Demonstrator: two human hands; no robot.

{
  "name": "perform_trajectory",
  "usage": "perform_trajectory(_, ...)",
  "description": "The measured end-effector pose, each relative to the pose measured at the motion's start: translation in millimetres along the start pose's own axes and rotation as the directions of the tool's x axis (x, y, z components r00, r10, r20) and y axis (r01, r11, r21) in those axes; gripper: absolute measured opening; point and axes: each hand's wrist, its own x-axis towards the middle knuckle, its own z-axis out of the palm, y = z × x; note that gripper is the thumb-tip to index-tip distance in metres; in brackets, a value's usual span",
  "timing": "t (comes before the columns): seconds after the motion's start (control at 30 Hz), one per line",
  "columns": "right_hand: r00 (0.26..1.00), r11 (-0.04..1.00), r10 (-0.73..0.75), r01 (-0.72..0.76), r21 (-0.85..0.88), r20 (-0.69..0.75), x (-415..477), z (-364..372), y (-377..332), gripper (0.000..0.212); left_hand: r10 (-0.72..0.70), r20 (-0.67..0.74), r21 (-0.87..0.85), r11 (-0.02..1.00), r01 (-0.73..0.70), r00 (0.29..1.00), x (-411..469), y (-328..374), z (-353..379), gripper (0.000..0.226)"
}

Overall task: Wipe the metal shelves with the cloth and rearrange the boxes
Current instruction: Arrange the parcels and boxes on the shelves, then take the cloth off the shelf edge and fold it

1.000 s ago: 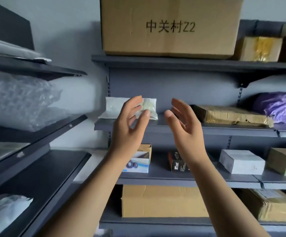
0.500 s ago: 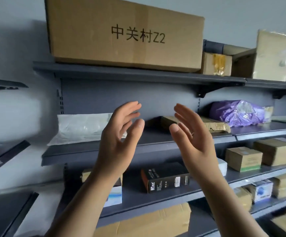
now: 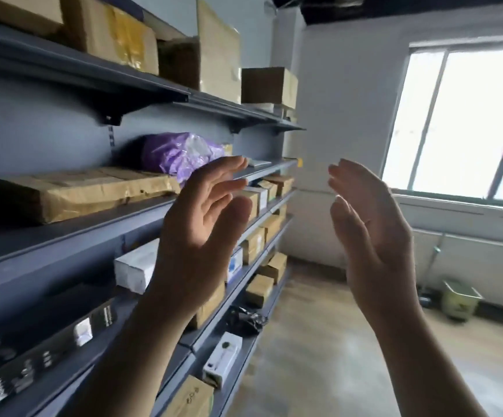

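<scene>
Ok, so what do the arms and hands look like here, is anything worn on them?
Both are bare. The left hand and right hand have no gloves, and no ring or watch shows. The left forearm and right forearm are uncovered down to the bottom edge of the view; no sleeve shows.

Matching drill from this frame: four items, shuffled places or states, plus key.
1 purple bag
2 white box
3 pale green bin
4 left hand

a on the floor under the window
b open, holding nothing
c beside the flat brown parcel
d one level below that parcel

Pairs: 1-c, 2-d, 3-a, 4-b
</scene>
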Motion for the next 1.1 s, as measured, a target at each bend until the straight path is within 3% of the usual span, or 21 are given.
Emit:
perform_trajectory(0.23,0.995,0.993,-0.004,-0.007,-0.114,-0.099,25,-63,87,0.059,0.040,0.113,-0.101,0.994,-0.028,0.993,39,-74,84,0.065)
perform_trajectory(0.43,0.993,0.996,-0.015,0.004,-0.094,-0.114,70,-105,174,0.071,0.018,0.133,-0.092,0.996,-0.006,0.991,93,-151,168,0.052)
perform_trajectory(0.57,0.991,0.996,-0.020,0.008,-0.086,-0.134,108,-130,233,0.074,0.057,0.129,-0.106,0.993,-0.044,0.990,132,-199,215,0.068)
perform_trajectory(0.8,0.990,0.997,0.011,-0.023,-0.080,-0.139,162,-141,338,0.074,0.026,0.142,-0.132,0.991,-0.007,0.989,187,-293,265,0.067)
perform_trajectory(1.1,0.991,0.990,-0.004,-0.015,-0.143,-0.133,249,-123,525,0.076,0.070,0.148,-0.185,0.982,-0.042,0.986,279,-483,328,0.075)
